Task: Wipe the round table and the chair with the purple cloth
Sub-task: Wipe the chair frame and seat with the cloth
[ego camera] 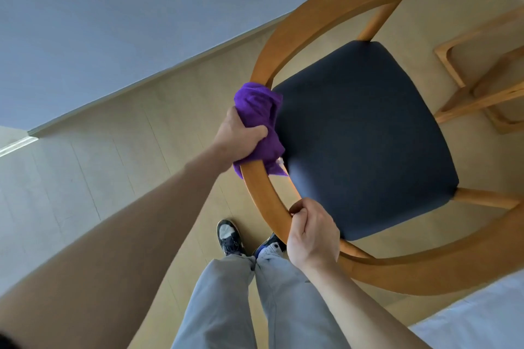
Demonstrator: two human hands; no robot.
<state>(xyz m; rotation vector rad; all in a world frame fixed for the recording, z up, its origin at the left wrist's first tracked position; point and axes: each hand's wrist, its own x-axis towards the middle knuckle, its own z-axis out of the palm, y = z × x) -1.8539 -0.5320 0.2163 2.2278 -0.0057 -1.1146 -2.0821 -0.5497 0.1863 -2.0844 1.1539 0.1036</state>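
1. Plainly, the left hand point(241, 133) grips the cloth point(259, 119), fingers curled round it and round the curved rail point(326, 17) of the chair point(363, 133); the cloth is bunched over the rail, so the wood beneath it is hidden
2. The right hand point(313, 235) is clamped on the same rail nearer the body, thumb over the top; its fingertips go under the wood and cannot be seen
3. Both hands are apart on the rail, with a bare stretch of wood between them
4. A loose end of cloth hangs at the edge of the dark seat point(365, 147); whether it touches the seat is hard to tell
5. The rail runs out of view at the right edge and is partly covered by the right forearm below
6. A second wooden frame point(479, 85) stands past the seat at the right, cut off by the edge, so what it belongs to cannot be told
7. Below the hands are grey trousers point(226, 306) and two shoes point(228, 236); the right shoe is mostly hidden behind the rail and hand
8. The floor point(113, 164) is pale boards meeting a grey wall point(113, 8) at upper left; a pale surface fills the lower right corner, blurred
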